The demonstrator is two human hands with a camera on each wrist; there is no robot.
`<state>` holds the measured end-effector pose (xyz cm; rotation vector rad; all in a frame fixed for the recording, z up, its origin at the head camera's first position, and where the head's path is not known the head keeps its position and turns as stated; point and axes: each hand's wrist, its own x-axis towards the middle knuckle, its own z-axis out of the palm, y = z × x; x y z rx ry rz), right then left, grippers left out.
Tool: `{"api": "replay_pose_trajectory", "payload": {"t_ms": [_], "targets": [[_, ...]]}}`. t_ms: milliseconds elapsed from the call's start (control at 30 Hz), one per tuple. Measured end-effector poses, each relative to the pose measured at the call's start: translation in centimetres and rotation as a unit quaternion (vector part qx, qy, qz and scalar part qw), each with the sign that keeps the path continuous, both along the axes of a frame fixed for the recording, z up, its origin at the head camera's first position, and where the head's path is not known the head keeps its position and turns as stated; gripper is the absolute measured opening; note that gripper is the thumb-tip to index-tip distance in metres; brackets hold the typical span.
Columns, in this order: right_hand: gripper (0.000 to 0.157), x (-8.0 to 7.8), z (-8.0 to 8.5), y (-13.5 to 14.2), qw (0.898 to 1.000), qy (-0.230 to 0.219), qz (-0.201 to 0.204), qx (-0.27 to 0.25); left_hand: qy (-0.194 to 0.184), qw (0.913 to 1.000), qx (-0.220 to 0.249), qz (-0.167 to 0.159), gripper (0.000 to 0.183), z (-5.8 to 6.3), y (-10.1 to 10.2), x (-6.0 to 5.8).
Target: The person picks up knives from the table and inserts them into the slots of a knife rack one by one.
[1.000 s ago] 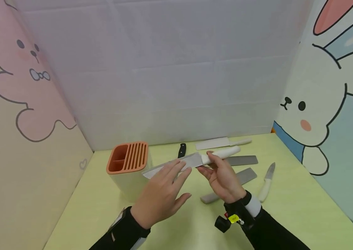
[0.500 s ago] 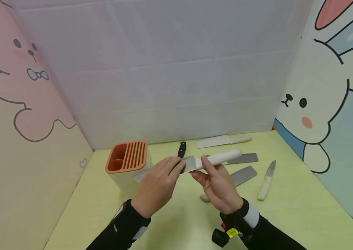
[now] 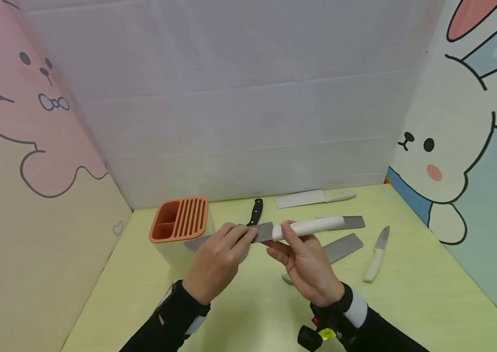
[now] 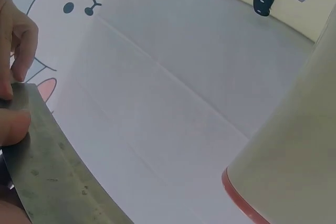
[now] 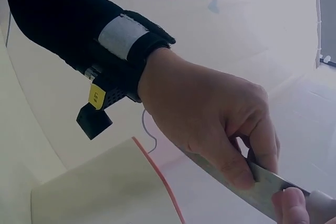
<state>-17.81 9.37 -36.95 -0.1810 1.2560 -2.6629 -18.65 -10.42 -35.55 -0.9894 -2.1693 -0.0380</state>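
Observation:
A kitchen knife with a thick white handle (image 3: 318,226) is held up nearly level, its blade pointing left. My left hand (image 3: 219,261) pinches the blade between thumb and fingers, covering its middle. At the handle's front end, my right hand (image 3: 312,266) pinches the knife, thumb on top and fingers below. Brownish specks dot the grey blade (image 4: 63,177) in the left wrist view. The right wrist view shows the left hand (image 5: 210,114) on the blade, with right fingertips (image 5: 294,203) beside the handle. The blade tip overlaps a cream knife block (image 3: 173,254) with an orange slotted top.
A black-handled cleaver (image 3: 255,211) lies behind the hands. Along the back lies a white-handled cleaver (image 3: 301,199). Two grey blades, one belonging to a cleaver (image 3: 345,247), lie beyond the right hand. A small paring knife (image 3: 376,261) lies right on the green table (image 3: 428,303).
My left fingers, spread over the blade a second ago, have closed to pinch it. The knife has turned closer to level and its handle has come slightly right; my right hand still holds it.

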Motion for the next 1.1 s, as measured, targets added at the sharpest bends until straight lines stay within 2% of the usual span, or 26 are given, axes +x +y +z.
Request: {"api": "replay_pose_trajectory", "payload": {"t_ms": [133, 233, 333, 400, 433, 500, 633, 667, 700, 767, 800, 867, 967, 1033, 1100], "targets": [[0.037, 0.2, 0.2, 0.1, 0.998, 0.047, 0.019, 0.038, -0.003, 0.9992, 0.040, -0.009, 0.039, 0.3, -0.5, -0.2], [0.032, 0.2, -0.1, 0.2, 0.996, 0.047, 0.025, 0.077, 0.013, 0.9976, 0.067, -0.010, 0.040, 0.9, -1.1, -0.3], [0.030, -0.2, -1.3, 0.4, 0.990, 0.038, 0.051, 0.123, 0.013, 0.9948, 0.100, -0.015, 0.034, 1.5, -1.8, -0.4], [0.031, -0.6, -2.6, 0.7, 0.981, 0.039, 0.085, 0.170, 0.004, 0.9908, 0.133, -0.023, 0.027, 1.9, -2.3, -0.5], [0.032, -0.7, -3.3, 0.8, 0.974, 0.043, 0.107, 0.197, -0.001, 0.9878, 0.153, -0.028, 0.026, 2.1, -2.6, -0.6], [0.032, -0.9, -4.9, 1.3, 0.950, 0.060, 0.151, 0.267, -0.005, 0.9793, 0.198, -0.040, 0.025, 2.5, -3.1, -0.9], [0.029, -1.1, -7.7, 2.4, 0.880, 0.124, 0.218, 0.404, 0.009, 0.9572, 0.287, -0.040, 0.033, 3.1, -4.1, -1.6], [0.028, -1.1, -8.2, 2.6, 0.865, 0.138, 0.224, 0.427, 0.012, 0.9507, 0.308, -0.037, 0.034, 3.3, -4.4, -1.8], [0.028, -1.1, -8.6, 2.9, 0.854, 0.149, 0.229, 0.442, 0.013, 0.9444, 0.327, -0.029, 0.035, 3.4, -4.8, -1.9], [0.027, -1.2, -9.2, 3.2, 0.845, 0.157, 0.233, 0.455, 0.001, 0.9263, 0.377, -0.014, 0.033, 3.6, -5.5, -2.3], [0.027, -1.2, -9.4, 3.3, 0.844, 0.158, 0.233, 0.456, -0.010, 0.9157, 0.402, -0.006, 0.030, 3.7, -5.9, -2.4], [0.027, -1.2, -9.6, 3.4, 0.845, 0.157, 0.232, 0.455, -0.034, 0.8887, 0.457, 0.009, 0.027, 3.9, -6.6, -2.6], [0.026, -1.1, -9.7, 3.5, 0.848, 0.152, 0.233, 0.451, -0.070, 0.8418, 0.535, 0.019, 0.026, 4.2, -7.7, -2.9], [0.026, -1.0, -9.6, 3.5, 0.849, 0.148, 0.235, 0.449, -0.083, 0.8167, 0.571, 0.026, 0.027, 4.3, -8.3, -3.0], [0.027, -1.0, -9.6, 3.5, 0.852, 0.141, 0.238, 0.445, -0.090, 0.7986, 0.594, 0.032, 0.029, 4.3, -8.8, -3.3]]}}
